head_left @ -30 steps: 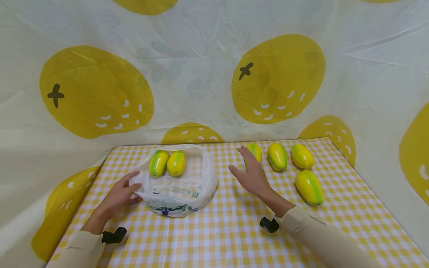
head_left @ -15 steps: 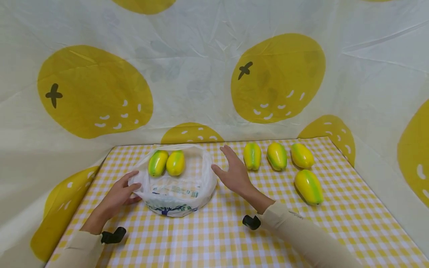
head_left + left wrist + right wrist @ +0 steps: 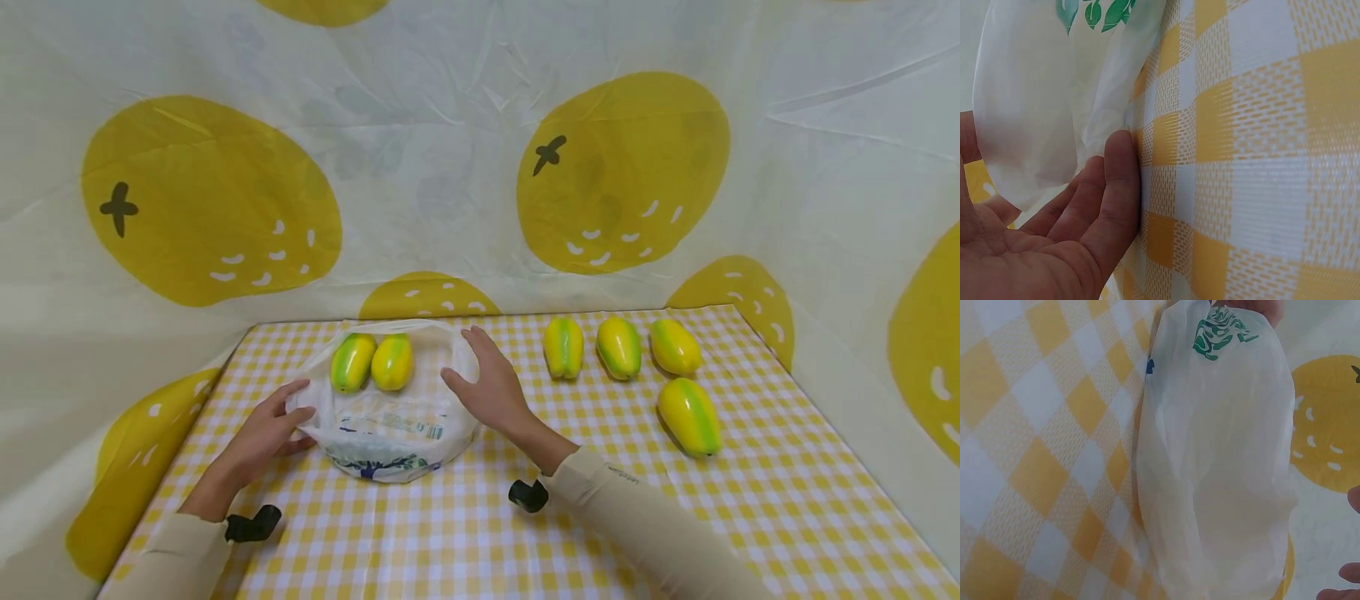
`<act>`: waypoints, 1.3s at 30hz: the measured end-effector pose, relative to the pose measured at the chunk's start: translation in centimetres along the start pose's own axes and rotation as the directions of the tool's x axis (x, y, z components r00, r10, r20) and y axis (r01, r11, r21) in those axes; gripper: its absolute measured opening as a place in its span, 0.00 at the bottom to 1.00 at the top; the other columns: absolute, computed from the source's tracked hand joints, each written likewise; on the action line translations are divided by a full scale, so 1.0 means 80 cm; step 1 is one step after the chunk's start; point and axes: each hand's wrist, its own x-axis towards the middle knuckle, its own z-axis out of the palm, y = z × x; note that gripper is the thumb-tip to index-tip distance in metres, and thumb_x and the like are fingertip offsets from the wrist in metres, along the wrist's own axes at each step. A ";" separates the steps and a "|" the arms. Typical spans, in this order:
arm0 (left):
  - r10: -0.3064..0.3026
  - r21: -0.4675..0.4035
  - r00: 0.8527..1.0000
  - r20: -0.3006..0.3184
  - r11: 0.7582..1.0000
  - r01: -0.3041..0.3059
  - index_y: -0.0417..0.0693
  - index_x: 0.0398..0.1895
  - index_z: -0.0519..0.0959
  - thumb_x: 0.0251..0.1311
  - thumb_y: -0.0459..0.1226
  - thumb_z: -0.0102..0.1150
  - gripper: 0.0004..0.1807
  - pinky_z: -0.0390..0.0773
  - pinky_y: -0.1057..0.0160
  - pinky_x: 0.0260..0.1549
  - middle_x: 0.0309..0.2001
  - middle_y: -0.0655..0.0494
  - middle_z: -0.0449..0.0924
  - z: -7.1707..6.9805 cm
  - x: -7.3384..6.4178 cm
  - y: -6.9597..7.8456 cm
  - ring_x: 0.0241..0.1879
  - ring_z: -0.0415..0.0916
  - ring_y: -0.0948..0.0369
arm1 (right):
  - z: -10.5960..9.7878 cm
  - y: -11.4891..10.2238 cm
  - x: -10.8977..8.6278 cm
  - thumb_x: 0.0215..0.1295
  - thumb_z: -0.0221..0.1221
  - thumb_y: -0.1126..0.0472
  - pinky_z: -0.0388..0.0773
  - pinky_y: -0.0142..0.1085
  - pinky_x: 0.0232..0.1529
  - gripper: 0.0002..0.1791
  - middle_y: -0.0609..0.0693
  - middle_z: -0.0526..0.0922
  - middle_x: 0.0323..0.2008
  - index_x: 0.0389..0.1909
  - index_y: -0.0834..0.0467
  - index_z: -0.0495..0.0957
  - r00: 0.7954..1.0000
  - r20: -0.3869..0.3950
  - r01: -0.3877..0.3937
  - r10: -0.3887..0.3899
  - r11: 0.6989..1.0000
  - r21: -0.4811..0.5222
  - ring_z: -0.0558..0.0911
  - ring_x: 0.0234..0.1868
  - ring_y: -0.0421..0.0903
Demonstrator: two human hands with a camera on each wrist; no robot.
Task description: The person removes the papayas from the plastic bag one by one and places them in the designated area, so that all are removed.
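A white plastic bag (image 3: 390, 454) with a blue and green tree print lies on the table, its mouth spread wide. Two yellow-green papayas (image 3: 352, 362) rest inside at its back left. My left hand (image 3: 258, 433) holds the left edge between thumb and fingers; in the left wrist view its curved fingers (image 3: 1119, 187) lie against the white plastic. At the right rim is my right hand (image 3: 487, 387), thumb and fingers spread, the thumb over the mouth. Its fingertips (image 3: 1350, 572) appear apart from the bag in the right wrist view.
Several more papayas (image 3: 618, 348) stand on the right side of the table, one papaya (image 3: 690, 417) nearer than the others. A yellow-checked cloth (image 3: 465, 542) covers the table. Behind hangs a white curtain (image 3: 431, 167) with large yellow fruit prints.
My right hand has moved left from beside the papayas to the bag's right rim, uncovering one papaya. The left hand stays at the left edge of the bag.
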 end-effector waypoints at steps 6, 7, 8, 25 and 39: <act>0.002 0.002 1.000 0.004 1.000 -0.002 0.50 0.87 0.41 0.81 0.44 0.50 0.41 0.88 0.60 0.50 0.83 0.35 0.43 0.000 0.000 -0.001 0.54 0.77 0.70 | 0.011 -0.010 0.007 0.72 0.62 0.47 0.58 0.59 0.81 0.40 0.53 0.56 0.83 0.80 0.54 0.62 1.000 0.013 -0.019 0.019 0.999 0.028 0.57 0.83 0.57; 0.000 0.000 1.000 0.002 1.000 0.000 0.50 0.87 0.41 0.81 0.45 0.50 0.41 0.88 0.60 0.51 0.83 0.36 0.43 0.000 0.000 -0.001 0.54 0.77 0.70 | 0.013 -0.011 0.009 0.73 0.62 0.47 0.58 0.59 0.81 0.40 0.53 0.56 0.83 0.80 0.54 0.62 1.000 0.016 -0.024 0.024 0.999 0.033 0.57 0.83 0.57; 0.000 -0.002 1.000 0.003 1.000 0.000 0.51 0.87 0.41 0.81 0.45 0.50 0.42 0.88 0.60 0.51 0.83 0.36 0.42 0.000 0.000 -0.001 0.54 0.77 0.71 | 0.016 -0.013 0.010 0.73 0.62 0.47 0.58 0.59 0.81 0.40 0.53 0.56 0.83 0.80 0.54 0.62 0.999 0.018 -0.030 0.029 0.999 0.036 0.57 0.83 0.57; -0.001 0.009 1.000 -0.007 1.000 0.001 0.50 0.86 0.42 0.81 0.44 0.51 0.41 0.88 0.60 0.50 0.85 0.39 0.38 0.001 0.001 0.000 0.54 0.76 0.70 | 0.057 -0.028 0.040 0.74 0.61 0.47 0.60 0.57 0.80 0.39 0.53 0.57 0.83 0.81 0.53 0.61 0.994 0.061 -0.097 0.092 0.993 0.073 0.59 0.82 0.57; -0.020 0.005 1.000 -0.023 1.000 0.020 0.49 0.86 0.43 0.81 0.44 0.50 0.40 0.88 0.60 0.50 0.84 0.37 0.43 0.002 0.002 0.003 0.56 0.76 0.65 | 0.098 -0.033 0.061 0.74 0.61 0.46 0.65 0.53 0.79 0.38 0.54 0.66 0.79 0.79 0.55 0.63 0.986 0.068 -0.158 0.152 0.984 0.088 0.67 0.78 0.55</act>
